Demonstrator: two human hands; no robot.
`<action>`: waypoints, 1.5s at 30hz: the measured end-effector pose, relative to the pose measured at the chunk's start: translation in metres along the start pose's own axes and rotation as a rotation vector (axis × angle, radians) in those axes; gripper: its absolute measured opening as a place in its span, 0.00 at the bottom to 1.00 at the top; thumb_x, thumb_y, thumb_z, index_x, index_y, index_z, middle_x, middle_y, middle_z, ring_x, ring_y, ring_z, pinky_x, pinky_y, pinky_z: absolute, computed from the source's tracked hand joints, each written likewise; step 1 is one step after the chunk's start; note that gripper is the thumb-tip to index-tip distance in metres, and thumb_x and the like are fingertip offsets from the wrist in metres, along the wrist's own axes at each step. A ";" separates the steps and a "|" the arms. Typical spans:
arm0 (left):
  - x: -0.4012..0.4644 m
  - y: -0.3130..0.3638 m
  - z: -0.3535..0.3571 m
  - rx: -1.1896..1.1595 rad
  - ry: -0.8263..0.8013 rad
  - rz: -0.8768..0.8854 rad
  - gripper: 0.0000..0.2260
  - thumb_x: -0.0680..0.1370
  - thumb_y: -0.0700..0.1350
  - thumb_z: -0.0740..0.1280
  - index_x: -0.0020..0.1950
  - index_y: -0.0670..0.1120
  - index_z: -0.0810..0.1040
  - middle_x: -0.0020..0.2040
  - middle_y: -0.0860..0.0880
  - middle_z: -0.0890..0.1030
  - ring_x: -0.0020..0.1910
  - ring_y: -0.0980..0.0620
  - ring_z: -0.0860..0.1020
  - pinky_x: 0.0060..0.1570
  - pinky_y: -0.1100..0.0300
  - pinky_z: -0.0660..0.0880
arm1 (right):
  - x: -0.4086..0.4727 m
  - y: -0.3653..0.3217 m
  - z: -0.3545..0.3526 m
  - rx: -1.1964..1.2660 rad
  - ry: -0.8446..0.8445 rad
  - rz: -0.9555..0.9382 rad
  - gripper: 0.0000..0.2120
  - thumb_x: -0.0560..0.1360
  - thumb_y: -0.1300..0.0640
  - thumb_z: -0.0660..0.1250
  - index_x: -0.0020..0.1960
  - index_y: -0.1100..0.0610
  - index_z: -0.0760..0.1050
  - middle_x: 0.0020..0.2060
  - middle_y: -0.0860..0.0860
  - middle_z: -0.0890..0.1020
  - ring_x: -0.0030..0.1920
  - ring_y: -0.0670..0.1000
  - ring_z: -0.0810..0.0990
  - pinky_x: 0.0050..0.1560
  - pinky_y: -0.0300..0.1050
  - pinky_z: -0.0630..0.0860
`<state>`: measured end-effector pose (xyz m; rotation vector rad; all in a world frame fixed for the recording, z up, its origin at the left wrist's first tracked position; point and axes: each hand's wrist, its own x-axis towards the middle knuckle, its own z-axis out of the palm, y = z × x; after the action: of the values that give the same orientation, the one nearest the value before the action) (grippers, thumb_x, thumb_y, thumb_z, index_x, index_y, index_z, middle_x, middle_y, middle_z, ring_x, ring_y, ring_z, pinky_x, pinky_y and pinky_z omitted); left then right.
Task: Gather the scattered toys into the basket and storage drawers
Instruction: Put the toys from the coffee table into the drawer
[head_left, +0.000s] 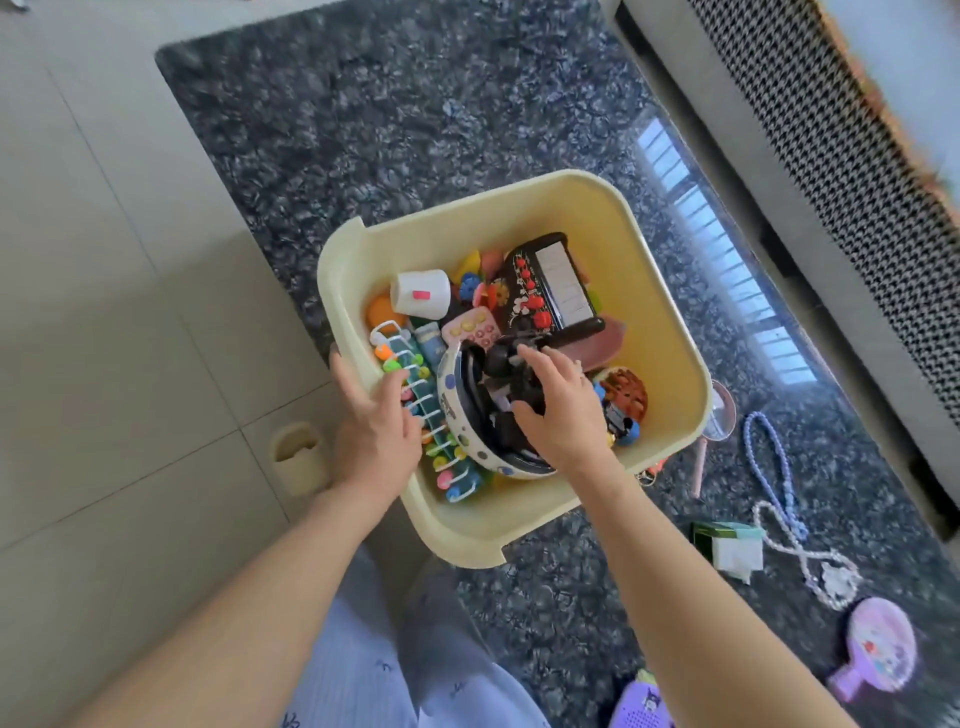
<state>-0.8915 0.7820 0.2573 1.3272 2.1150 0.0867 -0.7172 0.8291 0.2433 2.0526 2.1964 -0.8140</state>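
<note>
Overfilled basket (654, 291): helmet (457, 415) may tip out.
Right hand (563, 410) grips the helmet's dark lining; left hand (374, 431) lies open on the rim at 9 o'clock; we judge the pile unstable.

A dark speckled rug (415, 104) covers the middle and right of the floor. Pale square floor tiles (93, 260) lie to its left. At far right runs a piece of furniture with a black-and-white houndstooth cover (857, 171) and a grey base. Barred window light (722, 249) reflects on the glossy rug surface beside it.
</note>
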 end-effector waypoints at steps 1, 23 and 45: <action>0.003 -0.002 0.001 -0.016 0.015 0.010 0.19 0.79 0.41 0.57 0.70 0.48 0.64 0.75 0.36 0.42 0.48 0.36 0.77 0.29 0.58 0.54 | 0.001 0.006 -0.005 0.024 -0.105 -0.028 0.28 0.75 0.56 0.65 0.73 0.48 0.61 0.72 0.53 0.65 0.71 0.59 0.64 0.67 0.54 0.64; 0.004 0.017 0.011 0.178 0.174 0.601 0.21 0.71 0.34 0.66 0.64 0.38 0.71 0.68 0.33 0.66 0.66 0.34 0.66 0.64 0.39 0.64 | -0.079 0.044 -0.030 0.298 0.525 0.261 0.22 0.78 0.52 0.55 0.72 0.54 0.65 0.63 0.52 0.76 0.65 0.51 0.71 0.68 0.45 0.55; -0.063 0.035 0.094 0.383 0.022 1.212 0.11 0.67 0.34 0.56 0.47 0.36 0.73 0.37 0.37 0.74 0.33 0.37 0.75 0.26 0.50 0.71 | -0.300 0.161 0.134 0.562 0.097 1.255 0.39 0.66 0.49 0.74 0.71 0.55 0.59 0.65 0.57 0.67 0.65 0.60 0.68 0.62 0.58 0.68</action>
<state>-0.7944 0.7214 0.2249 2.6518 1.0709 0.1938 -0.5706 0.5002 0.1800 3.0061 0.3079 -1.1195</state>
